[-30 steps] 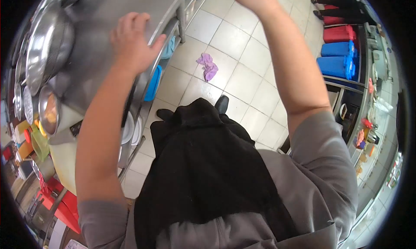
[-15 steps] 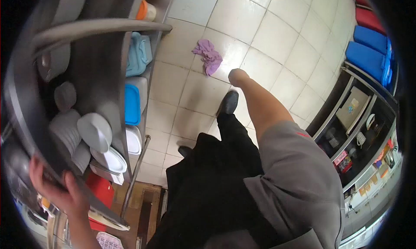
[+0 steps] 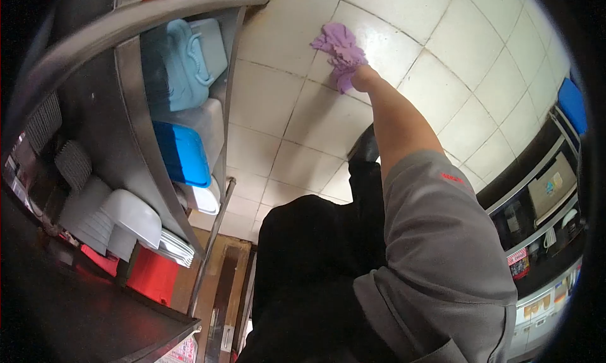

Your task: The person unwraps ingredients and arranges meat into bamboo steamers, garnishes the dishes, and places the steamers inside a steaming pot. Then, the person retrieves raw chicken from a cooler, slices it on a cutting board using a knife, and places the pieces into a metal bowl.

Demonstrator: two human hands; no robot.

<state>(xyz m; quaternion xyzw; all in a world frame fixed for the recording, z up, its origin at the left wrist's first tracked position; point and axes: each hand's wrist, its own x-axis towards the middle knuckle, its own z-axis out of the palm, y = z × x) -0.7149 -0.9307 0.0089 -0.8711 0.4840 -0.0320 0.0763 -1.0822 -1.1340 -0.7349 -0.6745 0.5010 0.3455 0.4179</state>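
Observation:
A crumpled purple cloth (image 3: 341,46) lies on the pale tiled floor near the top centre. My right hand (image 3: 363,79) reaches down to its lower right edge, and the two overlap in the picture. The back of that hand hides the fingers, so whether they grip the cloth cannot be made out. My left hand is outside the picture. Beside the cloth, below my right hand, is a dark shoe (image 3: 364,145).
On the left, a metal rack (image 3: 142,136) holds a light blue cloth (image 3: 186,66), a blue-lidded container (image 3: 183,154), white bowls (image 3: 131,216) and stacked dishes. A rounded metal bar (image 3: 145,12) crosses above. Shelves (image 3: 536,205) with boxes stand at the right.
My right hand has moved down to the purple cloth's edge. My left hand, earlier at the metal counter's edge, has left the view. The camera has come closer to the floor and rack.

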